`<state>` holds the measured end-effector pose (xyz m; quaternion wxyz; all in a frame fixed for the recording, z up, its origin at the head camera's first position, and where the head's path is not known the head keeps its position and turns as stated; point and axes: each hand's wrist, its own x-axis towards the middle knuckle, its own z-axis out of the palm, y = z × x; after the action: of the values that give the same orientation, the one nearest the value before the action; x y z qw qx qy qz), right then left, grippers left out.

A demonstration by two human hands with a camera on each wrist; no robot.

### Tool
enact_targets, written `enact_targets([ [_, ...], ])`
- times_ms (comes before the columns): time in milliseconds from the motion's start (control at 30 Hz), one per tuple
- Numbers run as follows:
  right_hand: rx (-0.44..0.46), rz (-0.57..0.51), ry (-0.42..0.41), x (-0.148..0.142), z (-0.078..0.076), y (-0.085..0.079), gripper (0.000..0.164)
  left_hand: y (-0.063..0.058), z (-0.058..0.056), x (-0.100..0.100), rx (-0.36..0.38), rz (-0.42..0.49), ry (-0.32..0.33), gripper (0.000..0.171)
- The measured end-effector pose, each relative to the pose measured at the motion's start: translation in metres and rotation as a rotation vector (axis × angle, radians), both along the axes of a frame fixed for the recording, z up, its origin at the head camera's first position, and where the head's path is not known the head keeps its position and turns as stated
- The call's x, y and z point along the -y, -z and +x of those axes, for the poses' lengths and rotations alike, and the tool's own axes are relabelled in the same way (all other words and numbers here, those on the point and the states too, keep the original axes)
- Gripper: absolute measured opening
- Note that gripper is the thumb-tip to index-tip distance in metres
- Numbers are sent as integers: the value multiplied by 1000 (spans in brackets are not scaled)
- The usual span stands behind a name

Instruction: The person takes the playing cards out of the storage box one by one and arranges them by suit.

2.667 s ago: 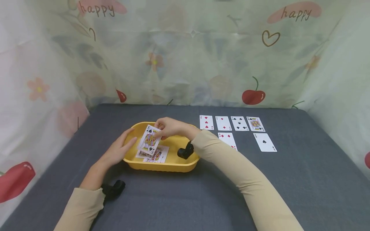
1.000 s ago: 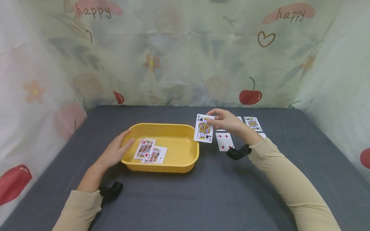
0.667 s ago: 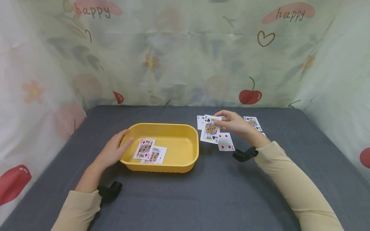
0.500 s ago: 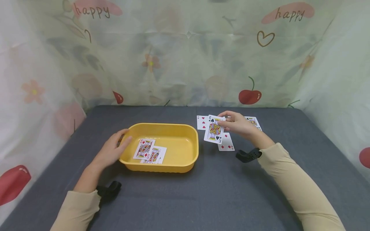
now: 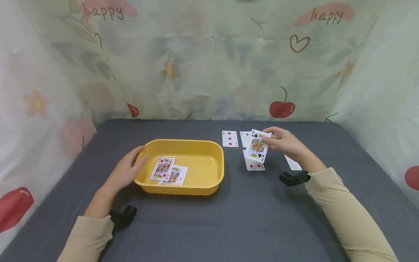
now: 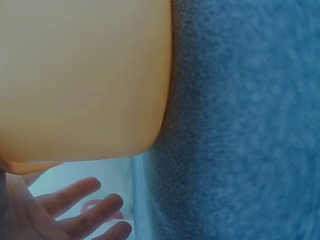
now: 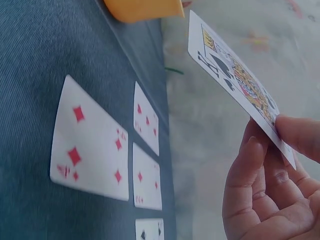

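My right hand (image 5: 284, 143) pinches a king of spades (image 5: 257, 146) between thumb and fingers, its face tilted upward. In the head view the card overlaps a four of diamonds (image 5: 252, 166) and a two of diamonds (image 5: 245, 138). A hearts card (image 5: 230, 139) lies to their left; the right wrist view also has part of a spades card (image 7: 149, 231). At the left end of a yellow tray (image 5: 209, 163) is my left hand (image 5: 122, 173), thumb by the rim. Its fingers (image 6: 95, 215) extend loosely past the tray wall. Several face cards (image 5: 163, 168) lie inside the tray.
Dark grey cloth (image 5: 196, 225) covers the table. Another white card (image 5: 292, 163) shows partly beneath the right wrist. A printed curtain (image 5: 196, 72) stands behind the table and along both sides.
My right hand has carried the king of spades from over the tray rightward to above the table cards. The left hand has stayed at the tray's left end.
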<state>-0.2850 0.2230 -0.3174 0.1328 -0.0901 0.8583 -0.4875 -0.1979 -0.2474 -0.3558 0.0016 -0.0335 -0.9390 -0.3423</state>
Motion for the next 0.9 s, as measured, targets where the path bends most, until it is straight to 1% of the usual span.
enact_targets([
  [200,1,15,53,-19,0,2,56,0,0,0,9,11,4,63],
  [367,-2,-25,86,-33,-3,8,54,-1,0,0,14,11,5,63],
  [467,15,-19,113,-39,-5,12,54,-1,0,0,17,13,6,63],
  [633,42,89,139,-46,-9,21,60,-1,0,-1,16,17,6,62],
  [733,56,145,127,-49,-12,27,60,-1,0,-1,14,15,5,62],
  [900,68,192,99,-52,-14,32,58,1,-1,0,12,12,2,62],
])
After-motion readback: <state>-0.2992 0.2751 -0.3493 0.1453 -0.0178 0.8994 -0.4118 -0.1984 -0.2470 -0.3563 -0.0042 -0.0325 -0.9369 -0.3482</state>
